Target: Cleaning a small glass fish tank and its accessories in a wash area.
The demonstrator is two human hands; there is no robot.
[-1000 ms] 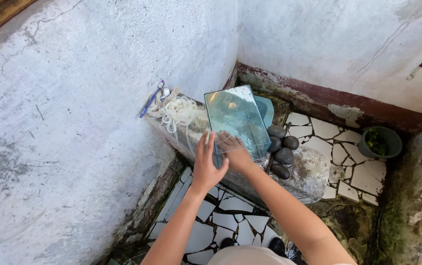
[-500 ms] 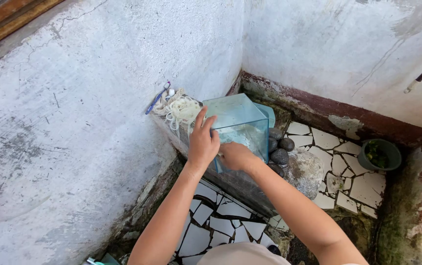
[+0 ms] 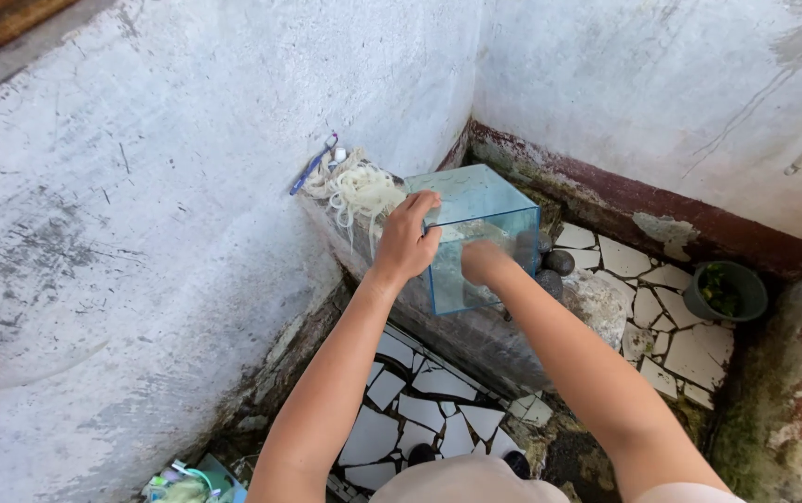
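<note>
Head view shows the small blue-tinted glass tank (image 3: 475,237) standing on the rough concrete ledge (image 3: 550,331), left hand (image 3: 407,244) gripping its rim to steady it while right hand (image 3: 485,264) reaches inside, grip hidden.

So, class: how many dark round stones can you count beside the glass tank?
2 clear: one stone right of the glass tank, another below it. More may be hidden behind the tank.

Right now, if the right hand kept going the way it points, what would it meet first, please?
The right hand is inside the glass tank, pointing toward its far wall; it would probably meet that glass first, though depth is unclear.
</note>
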